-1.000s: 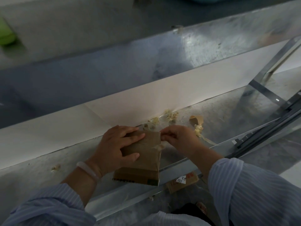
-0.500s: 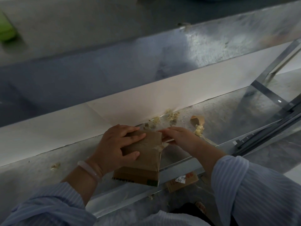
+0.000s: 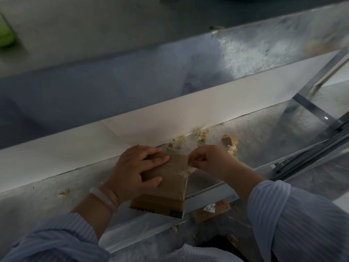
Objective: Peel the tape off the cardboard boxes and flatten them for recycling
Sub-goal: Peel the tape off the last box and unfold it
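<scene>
A small brown cardboard box stands on the metal work surface at the front edge. My left hand lies on top of the box, fingers spread over its left half, holding it down. My right hand is at the box's upper right corner, its fingertips pinching a strip of clear tape that is lifted from that corner. Crumpled tape still clings along the right edge of the box.
Balls of peeled tape and a cardboard scrap lie behind the box, one more scrap at the left. A white panel backs the surface. A labelled cardboard piece lies below the front edge. Metal rails run at right.
My right hand has shifted from the box's right edge back up to its top right corner and pinches the tape there. The left hand and box have stayed put.
</scene>
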The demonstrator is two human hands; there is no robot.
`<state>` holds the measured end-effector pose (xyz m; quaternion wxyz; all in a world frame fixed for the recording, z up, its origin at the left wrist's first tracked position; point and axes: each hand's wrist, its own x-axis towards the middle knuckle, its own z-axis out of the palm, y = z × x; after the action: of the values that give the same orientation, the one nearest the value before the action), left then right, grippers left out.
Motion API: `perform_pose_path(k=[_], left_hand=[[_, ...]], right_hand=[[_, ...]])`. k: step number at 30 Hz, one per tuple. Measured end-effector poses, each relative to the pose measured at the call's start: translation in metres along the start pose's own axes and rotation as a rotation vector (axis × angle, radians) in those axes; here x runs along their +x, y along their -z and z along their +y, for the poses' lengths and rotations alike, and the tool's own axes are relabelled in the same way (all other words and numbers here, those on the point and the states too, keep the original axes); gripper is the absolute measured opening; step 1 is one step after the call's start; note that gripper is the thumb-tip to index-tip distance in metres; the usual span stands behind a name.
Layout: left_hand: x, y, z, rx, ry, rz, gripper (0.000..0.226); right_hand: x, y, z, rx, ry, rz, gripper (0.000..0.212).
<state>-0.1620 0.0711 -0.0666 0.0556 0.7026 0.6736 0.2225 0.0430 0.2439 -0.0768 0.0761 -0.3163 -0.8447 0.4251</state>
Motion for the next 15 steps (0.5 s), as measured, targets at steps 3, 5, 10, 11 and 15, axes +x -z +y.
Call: perform_pose_path(k=[3,5,10,11,15], left_hand=[[0.0,0.0,0.0,0.008,0.01,-0.011,0.052],[0.0,0.001,0.001,0.01,0.012,-0.015,0.052],[0.001,0.001,0.002,0.011,0.006,-0.01,0.052],[0.001,0.001,0.002,0.01,0.005,-0.009,0.052],[0.001,0.002,0.001,0.014,0.001,-0.017,0.052]], right_hand=[[0.0,-0.003,0.003,-0.195,0.175,0.068,0.014],[-0.001,-0.004,0.005,-0.232,0.247,0.096,0.013],[-0.004,-0.009,0.009,-0.25,0.358,0.131,0.011],[-0.005,-0.01,0.009,-0.249,0.368,0.142,0.01],[-0.006,-0.015,0.009,-0.273,0.405,0.173,0.009]])
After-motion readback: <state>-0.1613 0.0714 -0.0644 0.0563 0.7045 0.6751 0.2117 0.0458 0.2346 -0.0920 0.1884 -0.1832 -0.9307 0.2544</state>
